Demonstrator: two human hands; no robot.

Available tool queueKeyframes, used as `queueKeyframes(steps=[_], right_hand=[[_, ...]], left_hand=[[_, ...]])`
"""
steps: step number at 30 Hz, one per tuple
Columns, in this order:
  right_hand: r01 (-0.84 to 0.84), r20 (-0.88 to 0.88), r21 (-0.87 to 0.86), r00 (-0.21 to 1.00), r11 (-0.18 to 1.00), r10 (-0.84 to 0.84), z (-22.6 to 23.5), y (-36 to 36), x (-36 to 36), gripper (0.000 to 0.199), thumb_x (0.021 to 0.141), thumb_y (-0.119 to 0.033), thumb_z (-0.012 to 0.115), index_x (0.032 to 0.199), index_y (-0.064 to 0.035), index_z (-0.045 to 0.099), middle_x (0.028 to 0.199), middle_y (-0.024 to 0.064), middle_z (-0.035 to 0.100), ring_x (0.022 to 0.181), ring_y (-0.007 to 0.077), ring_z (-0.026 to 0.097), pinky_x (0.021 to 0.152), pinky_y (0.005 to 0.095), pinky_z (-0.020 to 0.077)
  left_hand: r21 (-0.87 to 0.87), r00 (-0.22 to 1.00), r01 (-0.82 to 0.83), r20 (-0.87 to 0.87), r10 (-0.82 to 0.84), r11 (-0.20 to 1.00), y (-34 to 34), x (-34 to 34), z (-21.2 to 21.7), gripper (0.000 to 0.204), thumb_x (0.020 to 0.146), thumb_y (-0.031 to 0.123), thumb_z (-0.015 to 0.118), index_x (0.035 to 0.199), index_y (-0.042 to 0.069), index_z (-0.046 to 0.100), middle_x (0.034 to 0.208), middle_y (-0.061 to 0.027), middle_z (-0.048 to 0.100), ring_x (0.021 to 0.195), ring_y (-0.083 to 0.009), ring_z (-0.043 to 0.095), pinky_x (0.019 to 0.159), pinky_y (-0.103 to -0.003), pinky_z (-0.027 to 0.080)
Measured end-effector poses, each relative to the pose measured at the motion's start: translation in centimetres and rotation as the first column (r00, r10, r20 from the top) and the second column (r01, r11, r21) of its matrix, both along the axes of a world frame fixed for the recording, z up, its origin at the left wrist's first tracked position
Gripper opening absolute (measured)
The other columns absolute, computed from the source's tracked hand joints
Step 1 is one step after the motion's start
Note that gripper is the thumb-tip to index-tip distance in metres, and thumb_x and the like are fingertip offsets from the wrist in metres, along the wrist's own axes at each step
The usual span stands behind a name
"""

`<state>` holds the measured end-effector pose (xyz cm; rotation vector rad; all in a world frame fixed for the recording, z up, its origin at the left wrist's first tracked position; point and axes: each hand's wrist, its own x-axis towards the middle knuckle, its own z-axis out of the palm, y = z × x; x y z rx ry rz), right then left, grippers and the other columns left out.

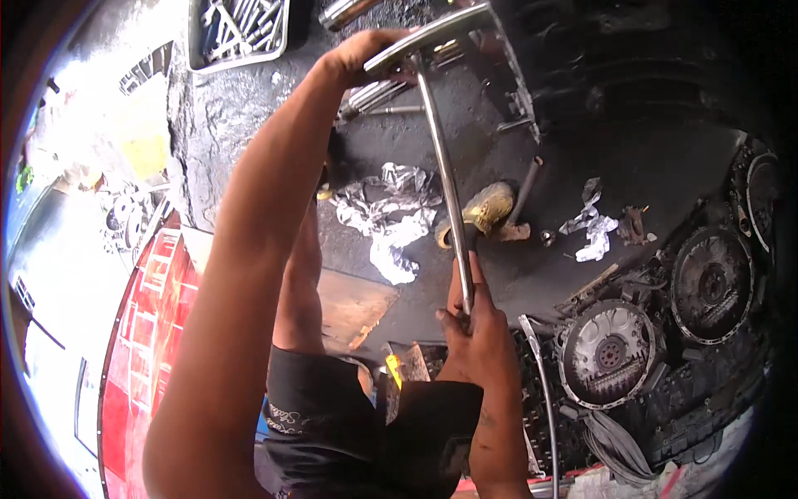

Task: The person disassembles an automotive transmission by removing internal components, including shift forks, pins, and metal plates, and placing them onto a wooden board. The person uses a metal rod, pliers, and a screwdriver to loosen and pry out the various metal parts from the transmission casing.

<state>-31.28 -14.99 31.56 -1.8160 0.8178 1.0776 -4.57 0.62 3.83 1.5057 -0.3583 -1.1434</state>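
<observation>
My left hand (363,56) reaches far forward and grips one end of the crossbar of a long shiny T-handle wrench (440,158). My right hand (470,323) is closed around the lower part of the same wrench's shaft, close to my body. The shaft runs nearly straight between the two hands above a dark oily floor (582,141). The wrench's lower tip is hidden behind my right hand. My bare leg and dark shorts (357,424) show between my forearms.
Crumpled rags (389,218) and a dirty yellow-handled tool (486,208) lie on the floor. Round clutch and flywheel parts (607,353) are stacked at right. A tray of metal tools (239,29) sits at top left; a red panel (145,333) is at left.
</observation>
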Motion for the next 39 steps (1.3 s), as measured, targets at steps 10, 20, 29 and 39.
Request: queueKeyframes(steps=[10, 20, 29, 39], right_hand=[[0.412, -0.165, 0.144, 0.907, 0.900, -0.388, 2.8, 4.3, 2.0, 0.019, 0.088, -0.009, 0.060, 0.103, -0.0033, 0.050, 0.073, 0.0063, 0.056, 0.064, 0.0118, 0.055, 0.058, 0.0249, 0.0426], [-0.063, -0.309, -0.114, 0.951, 0.991, 0.024, -16.4, 0.1, -6.2, 0.038, 0.091, -0.039, 0.053, 0.103, -0.0038, 0.058, 0.094, 0.0260, 0.063, 0.094, 0.0417, 0.060, 0.080, 0.0476, 0.0458], [-0.251, -0.169, -0.164, 0.960, 0.954, 0.224, -31.0, -3.5, -3.1, 0.043, 0.092, -0.039, 0.047, 0.108, -0.0003, 0.058, 0.105, 0.0287, 0.061, 0.102, 0.0443, 0.057, 0.088, 0.0483, 0.0450], [-0.268, -0.156, -0.059, 0.954, 0.962, 0.257, -29.9, -3.3, -3.2, 0.042, 0.092, -0.039, 0.048, 0.113, -0.0030, 0.055, 0.104, 0.0273, 0.062, 0.100, 0.0435, 0.059, 0.086, 0.0497, 0.0459]], left_hand=[[-0.135, 0.879, 0.149, 0.472, -0.068, 0.980, -0.4, 0.0, -4.1, 0.042, 0.076, 0.017, 0.074, 0.116, 0.015, 0.061, 0.108, -0.0074, 0.065, 0.102, -0.0303, 0.059, 0.092, -0.042, 0.047], [0.057, 0.874, -0.321, -0.368, 0.319, 0.945, -0.5, -1.6, -2.3, 0.038, 0.089, 0.017, 0.063, 0.121, -0.003, 0.058, 0.103, -0.0080, 0.067, 0.090, -0.0148, 0.064, 0.085, -0.027, 0.051], [-0.086, 0.811, -0.576, -0.177, 0.557, 0.813, -3.0, -3.1, -2.2, 0.038, 0.088, 0.018, 0.064, 0.120, -0.001, 0.060, 0.099, -0.0058, 0.067, 0.086, -0.0105, 0.062, 0.075, -0.026, 0.051], [-0.002, 0.750, -0.659, -0.074, 0.657, 0.752, -5.6, -5.6, 0.3, 0.023, 0.087, 0.012, 0.064, 0.105, -0.001, 0.063, 0.086, -0.0080, 0.067, 0.074, -0.0128, 0.062, 0.068, -0.025, 0.053]])
